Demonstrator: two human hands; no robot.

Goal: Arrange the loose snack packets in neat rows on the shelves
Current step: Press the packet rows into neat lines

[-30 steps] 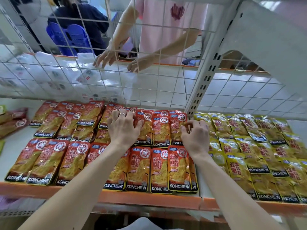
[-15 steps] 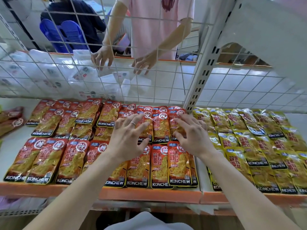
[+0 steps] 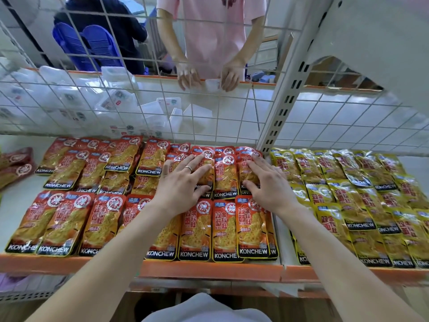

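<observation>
Status: mostly done, I'd say. The front row of red packets (image 3: 225,231) sits square along the front edge of the shelf (image 3: 209,270). I count about nine across, though one forearm hides part of it. Back row, right half: roughly four overlapping stacks, lined up. The left hand (image 3: 183,182) and right hand (image 3: 269,182) both lie flat on those, fingers straight and spread, palms down, nothing pinched or lifted. One stack (image 3: 224,175) shows between them. Left to do: the back-left cluster (image 3: 92,168), around ten packets, skewed and overlapping, no clean row. The yellow packets (image 3: 362,205) in the next bay, past the upright post (image 3: 285,96), form three rough rows, about six in the back one, and several are tilted. Two dark red packets (image 3: 16,159) lie apart at far left.
</observation>
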